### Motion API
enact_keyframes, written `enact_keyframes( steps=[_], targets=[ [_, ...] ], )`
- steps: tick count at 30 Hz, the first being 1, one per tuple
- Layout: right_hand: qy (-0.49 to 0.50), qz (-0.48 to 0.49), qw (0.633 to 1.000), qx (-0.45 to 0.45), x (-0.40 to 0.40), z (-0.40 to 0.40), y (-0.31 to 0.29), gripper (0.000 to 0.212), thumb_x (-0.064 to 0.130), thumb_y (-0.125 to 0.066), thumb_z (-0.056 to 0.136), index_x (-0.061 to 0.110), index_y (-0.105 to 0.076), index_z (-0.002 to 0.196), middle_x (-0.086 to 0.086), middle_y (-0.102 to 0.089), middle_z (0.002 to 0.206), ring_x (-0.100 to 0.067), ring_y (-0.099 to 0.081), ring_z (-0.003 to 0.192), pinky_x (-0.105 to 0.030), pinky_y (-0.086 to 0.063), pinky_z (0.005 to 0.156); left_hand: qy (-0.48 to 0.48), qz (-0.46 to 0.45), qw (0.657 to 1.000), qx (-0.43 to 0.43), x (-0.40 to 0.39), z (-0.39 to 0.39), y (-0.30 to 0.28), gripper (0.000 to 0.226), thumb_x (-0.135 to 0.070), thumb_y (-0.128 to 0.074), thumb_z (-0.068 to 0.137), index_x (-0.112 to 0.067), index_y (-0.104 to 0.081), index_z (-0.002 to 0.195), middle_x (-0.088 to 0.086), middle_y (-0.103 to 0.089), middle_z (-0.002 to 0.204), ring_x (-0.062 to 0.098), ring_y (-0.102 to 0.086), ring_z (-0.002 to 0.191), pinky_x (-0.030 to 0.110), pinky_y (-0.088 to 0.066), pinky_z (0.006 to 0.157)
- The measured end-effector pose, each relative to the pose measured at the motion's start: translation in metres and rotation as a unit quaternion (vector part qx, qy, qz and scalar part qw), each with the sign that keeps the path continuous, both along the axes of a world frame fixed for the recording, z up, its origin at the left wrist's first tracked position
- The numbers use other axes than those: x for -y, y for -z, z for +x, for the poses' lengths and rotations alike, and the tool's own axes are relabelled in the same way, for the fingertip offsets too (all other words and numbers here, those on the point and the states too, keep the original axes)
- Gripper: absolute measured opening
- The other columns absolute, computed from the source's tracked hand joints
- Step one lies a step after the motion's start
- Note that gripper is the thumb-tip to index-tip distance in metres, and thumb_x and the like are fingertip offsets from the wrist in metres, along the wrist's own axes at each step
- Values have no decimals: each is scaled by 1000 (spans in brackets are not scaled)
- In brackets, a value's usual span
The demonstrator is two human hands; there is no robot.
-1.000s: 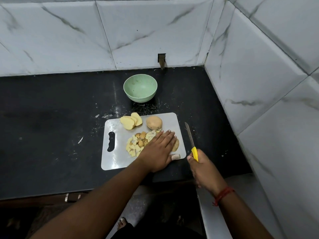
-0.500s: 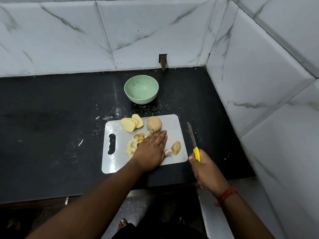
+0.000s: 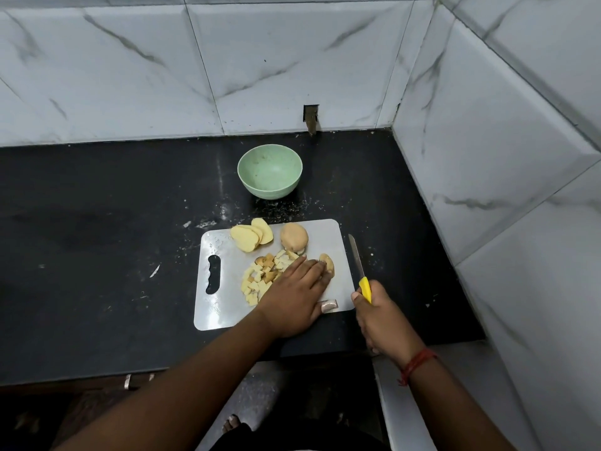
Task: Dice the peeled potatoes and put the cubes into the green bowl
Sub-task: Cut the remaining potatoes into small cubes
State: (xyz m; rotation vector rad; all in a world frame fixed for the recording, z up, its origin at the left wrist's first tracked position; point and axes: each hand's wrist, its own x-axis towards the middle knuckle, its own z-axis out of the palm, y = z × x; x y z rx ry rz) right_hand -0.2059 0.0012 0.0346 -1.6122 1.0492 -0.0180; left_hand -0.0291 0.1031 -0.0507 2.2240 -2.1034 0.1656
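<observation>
- Bowl (image 3: pixel 270 170): pale green.
- Countertop (image 3: pixel 97 239): black, white-flecked near bowl.
- Wall tiles (image 3: pixel 130 76): white, grey veining.
- Knife handle (image 3: pixel 365 289): yellow.
- Potato cubes (image 3: pixel 260 278): pale yellow, some browned.
- Cutting board (image 3: pixel 221 307): grey-white.

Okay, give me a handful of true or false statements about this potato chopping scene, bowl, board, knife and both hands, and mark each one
1. The green bowl holds potato cubes. False: it is empty; the cubes lie on the cutting board.
2. The right hand grips a yellow-handled knife. True.
3. The left hand lies flat on the board, fingers straight. True.
4. The knife blade is cutting into the whole potato. False: the blade is beside the board's right edge, apart from the potato.
5. Potato slices lie at the board's far edge, left of the whole potato. True.
</observation>
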Motion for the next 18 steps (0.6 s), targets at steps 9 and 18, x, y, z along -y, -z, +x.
enact_keyframes(
  steps=[9,18],
  targets=[
    [-117,-137,974,-135,4,24,6,18,28,-34,104,11,-41,106,-14,-58,87,-25,-58,56,-23,-42,39,-10,2,1000,-11,-8,-3,10,69,-57,-24,107,-8,-43,153,16,-39,160,31,-36,148,52,-19,126],
    [-192,-203,937,-210,8,41,17,25,16,-39,102,3,-41,123,-18,-61,112,-31,-62,99,-31,-42,72,-9,2,1000,-1,-7,-3,11,65,-53,-38,105,-8,-44,152,17,-39,160,32,-37,147,52,-17,126]
  ],
)
